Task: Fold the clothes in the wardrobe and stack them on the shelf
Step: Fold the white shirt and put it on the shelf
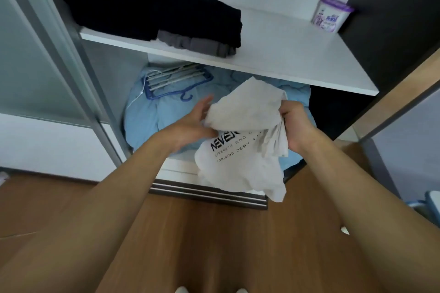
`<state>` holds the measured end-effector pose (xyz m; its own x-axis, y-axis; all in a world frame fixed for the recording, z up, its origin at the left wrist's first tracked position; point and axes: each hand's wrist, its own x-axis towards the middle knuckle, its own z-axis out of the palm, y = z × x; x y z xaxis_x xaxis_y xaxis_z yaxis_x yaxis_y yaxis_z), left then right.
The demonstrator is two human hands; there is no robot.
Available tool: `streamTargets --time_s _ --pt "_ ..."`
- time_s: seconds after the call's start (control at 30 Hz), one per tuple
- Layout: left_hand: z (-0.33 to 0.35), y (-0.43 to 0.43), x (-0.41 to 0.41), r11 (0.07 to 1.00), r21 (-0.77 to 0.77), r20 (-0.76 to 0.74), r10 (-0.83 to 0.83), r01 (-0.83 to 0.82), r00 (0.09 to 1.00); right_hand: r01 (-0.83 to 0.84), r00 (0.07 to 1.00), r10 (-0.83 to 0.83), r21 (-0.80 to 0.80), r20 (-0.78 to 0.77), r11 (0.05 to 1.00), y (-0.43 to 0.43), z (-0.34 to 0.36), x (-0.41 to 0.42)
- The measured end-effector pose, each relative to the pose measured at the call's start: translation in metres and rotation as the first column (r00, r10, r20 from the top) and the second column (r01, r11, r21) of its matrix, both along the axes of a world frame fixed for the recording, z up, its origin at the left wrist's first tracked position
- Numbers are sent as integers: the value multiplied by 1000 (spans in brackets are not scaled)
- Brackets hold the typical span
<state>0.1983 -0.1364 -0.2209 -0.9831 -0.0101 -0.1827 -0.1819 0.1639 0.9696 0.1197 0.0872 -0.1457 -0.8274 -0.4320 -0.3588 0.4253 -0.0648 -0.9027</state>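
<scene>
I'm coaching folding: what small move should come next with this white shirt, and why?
Probably shake the white shirt out flat between both hands: it hangs crumpled, bunched in the right hand, while the left hand only touches its edge with open fingers. It is too rumpled to fold for the shelf yet.

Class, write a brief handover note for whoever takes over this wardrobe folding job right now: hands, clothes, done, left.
Left hand: open, fingers straight against the crumpled white printed T-shirt.
Right hand: grips the T-shirt's bunched edge.
Done: folded black clothes and a folded grey garment lie on the white shelf.
Left: fold the T-shirt, stack it there.
</scene>
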Motion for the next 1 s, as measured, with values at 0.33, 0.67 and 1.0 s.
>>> streamTargets --time_s 0.33,0.67,1.0 --pt "55 56 -10 965 -53 -137 249 -258 959 34 925 202 598 -323 801 76 1 -1" --pt "86 106 -22 915 -356 -316 71 -188 946 135 698 297 526 -652 840 53 -16 29" --pt "27 90 -4 952 -203 -45 225 -229 973 98 919 -7 212 -394 972 89 -18 7"
